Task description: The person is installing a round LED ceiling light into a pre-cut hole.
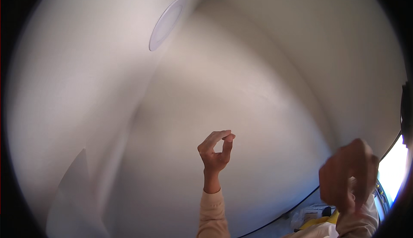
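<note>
My left hand [216,150] is raised in the middle of the view, with its long beige sleeve below. Thumb and fingertips meet in a pinch and leave a round gap behind them. Anything caught between the tips is too small to make out. At the lower right, closer to the camera, my right hand [349,173] is blurred, its fingers curled down into a closed shape. What it holds, if anything, is hidden. The hands are apart from each other, and behind the left one is a plain pale wall [258,96].
A round white disc-shaped fixture [167,24] is on the pale surface at the upper left. At the lower right are a clear plastic bag [297,218], something yellow [316,221] and white cloth [316,230]. Bright light [393,165] comes in at the right edge. A dark line [275,219] runs along the bottom.
</note>
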Demonstrator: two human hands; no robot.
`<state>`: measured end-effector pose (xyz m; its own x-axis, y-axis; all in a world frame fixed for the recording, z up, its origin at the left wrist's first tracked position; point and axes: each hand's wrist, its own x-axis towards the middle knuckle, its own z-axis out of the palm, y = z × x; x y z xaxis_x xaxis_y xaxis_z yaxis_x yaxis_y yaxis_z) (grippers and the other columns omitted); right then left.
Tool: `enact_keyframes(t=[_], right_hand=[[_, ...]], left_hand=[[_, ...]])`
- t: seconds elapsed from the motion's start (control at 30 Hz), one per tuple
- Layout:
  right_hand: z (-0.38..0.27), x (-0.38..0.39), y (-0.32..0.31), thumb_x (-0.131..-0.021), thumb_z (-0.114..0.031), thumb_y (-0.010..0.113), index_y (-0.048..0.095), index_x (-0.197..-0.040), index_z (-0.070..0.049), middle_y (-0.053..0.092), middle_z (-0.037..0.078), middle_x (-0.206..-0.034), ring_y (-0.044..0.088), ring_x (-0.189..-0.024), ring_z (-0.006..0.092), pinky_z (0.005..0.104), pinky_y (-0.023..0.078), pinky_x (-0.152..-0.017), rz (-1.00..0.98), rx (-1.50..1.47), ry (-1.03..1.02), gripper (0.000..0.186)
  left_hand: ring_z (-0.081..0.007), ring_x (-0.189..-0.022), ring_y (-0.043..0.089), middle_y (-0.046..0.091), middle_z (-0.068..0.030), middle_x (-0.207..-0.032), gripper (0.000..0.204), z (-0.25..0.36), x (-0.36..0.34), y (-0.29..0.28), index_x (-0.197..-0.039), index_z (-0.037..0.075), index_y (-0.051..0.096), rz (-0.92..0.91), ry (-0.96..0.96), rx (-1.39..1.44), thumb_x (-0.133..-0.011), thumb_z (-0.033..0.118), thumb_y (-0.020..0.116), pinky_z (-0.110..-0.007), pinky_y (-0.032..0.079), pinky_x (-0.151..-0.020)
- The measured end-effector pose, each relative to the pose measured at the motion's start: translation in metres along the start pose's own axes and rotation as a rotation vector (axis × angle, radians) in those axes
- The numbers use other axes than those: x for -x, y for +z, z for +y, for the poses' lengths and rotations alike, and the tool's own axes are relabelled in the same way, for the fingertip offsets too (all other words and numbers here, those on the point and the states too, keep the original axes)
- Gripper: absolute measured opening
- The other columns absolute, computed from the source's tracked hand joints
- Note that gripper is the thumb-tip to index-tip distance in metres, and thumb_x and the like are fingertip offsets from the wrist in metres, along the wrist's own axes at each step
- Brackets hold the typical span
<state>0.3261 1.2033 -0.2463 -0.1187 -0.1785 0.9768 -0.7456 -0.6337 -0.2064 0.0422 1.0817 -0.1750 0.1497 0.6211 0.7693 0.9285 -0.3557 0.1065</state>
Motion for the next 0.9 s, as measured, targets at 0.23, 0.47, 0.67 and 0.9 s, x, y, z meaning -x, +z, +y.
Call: enact_keyframes(t=[0.23, 0.47, 0.67, 0.9], right_hand=[[0.058, 0.35, 0.068, -0.089, -0.042, 0.056, 0.067, -0.112, -0.014, 0.068, 0.007, -0.107, 0.066, -0.092, 0.0285, 0.0432, 0.052, -0.079, 0.811, 1.4, 1.948, 0.038], [0.12, 0.543, 0.251, -0.066, -0.067, 0.068, 0.066, -0.118, -0.022, 0.063, 0.009, -0.122, 0.06, -0.109, 0.0221, 0.0345, 0.041, -0.099, 0.958, 0.446, 2.336, 0.069], [0.076, 0.395, 0.081, -0.085, -0.05, 0.059, 0.074, -0.094, -0.021, 0.07, 0.01, -0.095, 0.064, -0.088, 0.0221, 0.0393, 0.048, -0.084, 0.442, 0.783, 1.509, 0.034], [-0.039, -0.022, -0.083, -0.075, -0.003, 0.064, 0.049, -0.113, -0.002, 0.05, 0.017, -0.113, 0.054, -0.097, 0.0311, 0.0366, 0.048, -0.079, 0.619, 1.786, -0.039, 0.041]], left_hand=[[-0.0172, -0.07, 0.066, 0.069, -0.01, -0.079, 0.009, 0.02, -0.015, 0.029, -0.092, 0.001, 0.067, 0.034, -0.001, 0.05, -0.083, 0.001, 0.067, -0.026, 0.053, -0.064], [-0.0215, -0.093, 0.063, 0.063, -0.0156, -0.104, 0.019, 0.032, -0.066, 0.019, -0.104, 0.0, 0.063, 0.232, 0.087, 0.047, -0.085, -0.003, 0.063, -0.027, 0.056, -0.072], [-0.0265, -0.112, 0.054, 0.055, -0.0155, -0.12, 0.034, 0.062, -0.142, 0.044, -0.121, -0.004, 0.054, 0.487, 0.259, 0.028, -0.092, 0.013, 0.06, -0.037, 0.051, -0.088], [-0.0314, -0.132, 0.031, 0.029, -0.0196, -0.142, 0.06, 0.068, -0.181, 0.063, -0.14, 0.001, 0.024, 0.694, 0.202, -0.002, -0.093, 0.021, 0.056, -0.048, 0.034, -0.103]])
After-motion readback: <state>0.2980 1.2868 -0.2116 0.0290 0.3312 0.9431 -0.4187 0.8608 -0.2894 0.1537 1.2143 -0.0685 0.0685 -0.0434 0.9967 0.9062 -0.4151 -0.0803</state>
